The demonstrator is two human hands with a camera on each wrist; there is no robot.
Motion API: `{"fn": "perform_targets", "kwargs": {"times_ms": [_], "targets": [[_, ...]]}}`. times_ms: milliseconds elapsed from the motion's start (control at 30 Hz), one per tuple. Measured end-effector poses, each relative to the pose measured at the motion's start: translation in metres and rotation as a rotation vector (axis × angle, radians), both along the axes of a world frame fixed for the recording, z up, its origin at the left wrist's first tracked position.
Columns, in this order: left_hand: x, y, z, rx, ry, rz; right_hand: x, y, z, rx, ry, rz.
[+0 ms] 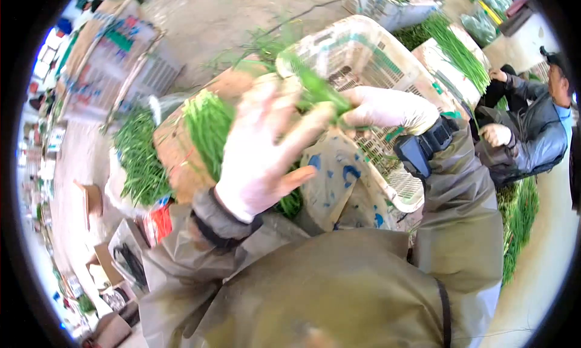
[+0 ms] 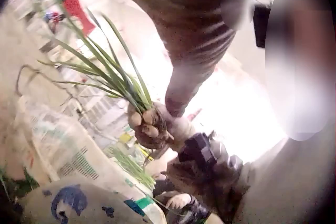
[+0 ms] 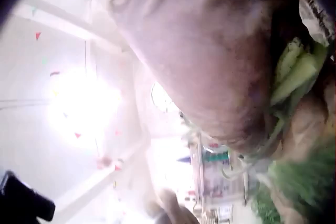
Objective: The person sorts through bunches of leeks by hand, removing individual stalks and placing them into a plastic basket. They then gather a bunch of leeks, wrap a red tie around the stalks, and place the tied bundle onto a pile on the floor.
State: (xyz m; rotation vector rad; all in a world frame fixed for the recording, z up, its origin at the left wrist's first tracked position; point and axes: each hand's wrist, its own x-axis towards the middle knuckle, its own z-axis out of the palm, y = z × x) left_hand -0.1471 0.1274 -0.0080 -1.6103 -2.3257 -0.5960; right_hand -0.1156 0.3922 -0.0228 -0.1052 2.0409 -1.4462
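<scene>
A bundle of green stalks (image 1: 321, 89), blurred in the head view, is gripped at one end by my right hand (image 1: 390, 109). The left wrist view shows the right hand (image 2: 149, 127) with its fingers curled round the stalks (image 2: 113, 74), whose leaves fan out. Seen very close in the right wrist view, the right hand (image 3: 210, 61) has pale green stalk ends (image 3: 299, 74) beside it. My left hand (image 1: 260, 148) is blurred, its fingers spread near the bundle; whether it touches the stalks is unclear. Below it lies a pile of green stalks (image 1: 209, 130) on a brown board (image 1: 172, 145).
A white plastic basket (image 1: 411, 76) stands ahead, with a blue-spotted sheet (image 1: 330, 178) at its near side. More greens (image 1: 140, 160) lie at the left. A person (image 1: 526, 118) sits at the right near a board with greens (image 1: 454, 52). Crates (image 1: 109, 70) stand back left.
</scene>
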Motion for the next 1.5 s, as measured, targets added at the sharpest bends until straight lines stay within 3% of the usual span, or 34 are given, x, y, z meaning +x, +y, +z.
{"fn": "perform_targets", "kwargs": {"times_ms": [67,133,167,200,267,300,333,400,467,500,533,600,667,700,800,1000,1100,1200,1267,1333,1400,1433,1500], "targets": [[0.015,-0.002,0.012,-0.004,0.026,-0.055,0.012,-0.047,0.036,-0.015,0.011,0.164],[0.024,-0.024,0.022,-0.363,-0.524,0.205,0.024,-0.084,0.064,0.278,0.020,0.268],[0.021,-0.045,0.011,-0.416,-0.498,0.152,0.030,-0.098,0.082,0.364,0.004,0.250],[0.021,-0.071,-0.010,-0.261,-0.481,0.119,0.030,-0.101,0.083,0.454,0.056,0.295],[0.041,-0.116,0.002,-0.211,-0.948,0.268,0.040,-0.097,0.081,0.357,0.153,0.205],[0.046,-0.140,-0.002,-0.162,-1.053,0.235,0.048,-0.101,0.094,0.308,0.311,0.233],[0.054,-0.162,-0.005,-0.101,-1.155,0.205,0.060,-0.107,0.104,0.359,0.305,0.023],[0.078,-0.201,-0.003,0.077,-1.462,0.212,0.065,-0.090,0.072,0.064,0.513,-0.158],[0.103,-0.231,-0.003,0.281,-1.598,0.182,0.066,-0.094,0.036,0.344,0.379,-0.367],[0.114,-0.238,-0.002,0.383,-1.645,0.194,0.064,-0.085,-0.009,0.942,0.824,-0.075],[0.124,-0.241,-0.001,0.478,-1.691,0.198,0.069,-0.105,-0.019,1.423,0.824,0.106],[0.138,-0.239,-0.006,0.622,-1.706,0.202,0.087,-0.153,-0.009,0.640,0.860,-0.047],[0.150,-0.236,-0.017,0.721,-1.665,0.254,0.107,-0.210,0.006,-0.081,0.352,-0.175],[0.150,-0.240,-0.024,0.756,-1.761,0.159,0.112,-0.232,0.003,-0.247,0.277,-0.169],[0.158,-0.235,-0.041,0.788,-1.743,0.216,0.116,-0.271,-0.011,-0.583,0.207,-0.157],[0.172,-0.233,-0.046,0.760,-1.757,0.242,0.114,-0.261,-0.006,-0.516,0.267,-0.345],[0.175,-0.233,-0.047,0.689,-1.785,0.231,0.115,-0.245,-0.017,-0.560,0.070,-0.274],[0.175,-0.239,-0.054,0.700,-1.883,0.191,0.119,-0.239,-0.018,-0.461,0.149,-0.171],[0.178,-0.244,-0.059,0.729,-1.904,0.170,0.118,-0.232,-0.007,-0.400,0.468,-0.287],[0.184,-0.253,-0.065,0.768,-1.922,0.161,0.110,-0.210,-0.008,-0.497,0.418,-0.483],[0.186,-0.262,-0.067,0.836,-1.951,0.096,0.100,-0.196,-0.012,-0.219,0.506,-0.517],[0.188,-0.263,-0.067,0.853,-1.937,0.139,0.098,-0.195,-0.015,-0.023,0.531,-0.370],[0.186,-0.260,-0.066,0.849,-1.939,0.169,0.117,-0.238,-0.003,-0.154,0.378,-0.227]]}}
